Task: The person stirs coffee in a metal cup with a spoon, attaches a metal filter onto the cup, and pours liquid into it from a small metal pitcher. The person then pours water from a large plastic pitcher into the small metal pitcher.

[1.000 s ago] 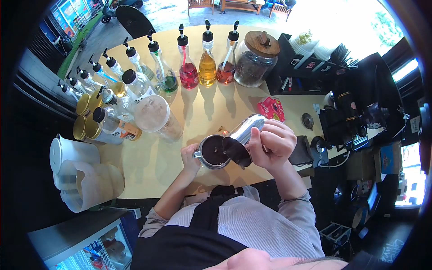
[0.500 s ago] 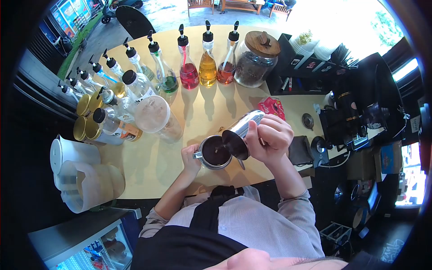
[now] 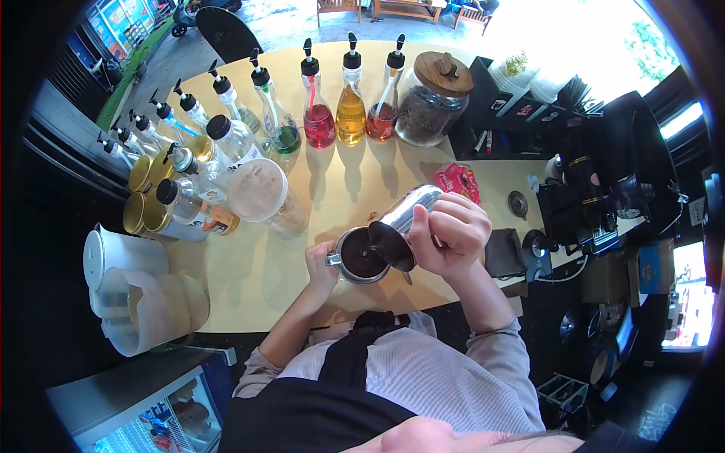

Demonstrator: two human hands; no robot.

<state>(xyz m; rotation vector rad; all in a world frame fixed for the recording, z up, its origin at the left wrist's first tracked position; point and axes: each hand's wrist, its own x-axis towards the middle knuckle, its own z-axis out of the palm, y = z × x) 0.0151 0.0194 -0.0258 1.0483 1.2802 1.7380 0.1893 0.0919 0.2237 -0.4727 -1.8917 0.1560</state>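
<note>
Table [image 3: 245, 287] — right hand [image 3: 453, 235] tilts pitcher [image 3: 406, 209] (metal).

Lighting strong from outdoors at the top; sharpness fair, lens distortion marked.
Daylight burns out the upper right; the table [image 3: 332, 189] is evenly bright, with soft shadows falling from the bottles [image 3: 350, 117] toward the wearer. Glare noted on the pitcher [image 3: 411, 205] and right-hand window [image 3: 691, 302]. Machine [image 3: 585, 181] and apron [image 3: 302, 415] sit dark, detail low. Wide-angle curvature bends the edges; corners black. No marked motion blur.
</note>
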